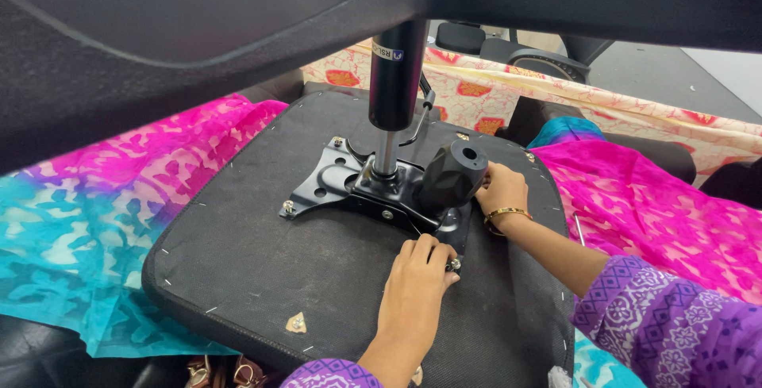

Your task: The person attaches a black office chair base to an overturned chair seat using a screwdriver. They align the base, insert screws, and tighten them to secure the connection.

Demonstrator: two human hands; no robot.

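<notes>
An upturned black chair seat lies across pink and teal fabric. A black metal mechanism plate is bolted to its underside, with a gas cylinder rising from it and a round black knob at its right. My left hand pinches a small bolt at the plate's near right corner. My right hand, wearing a gold bangle, has its fingers curled on the plate's right edge just behind the knob.
A dark chair base arches over the top of the view. A thin metal rod lies on the pink cloth at the right. Patterned cream fabric and another chair part sit beyond the seat.
</notes>
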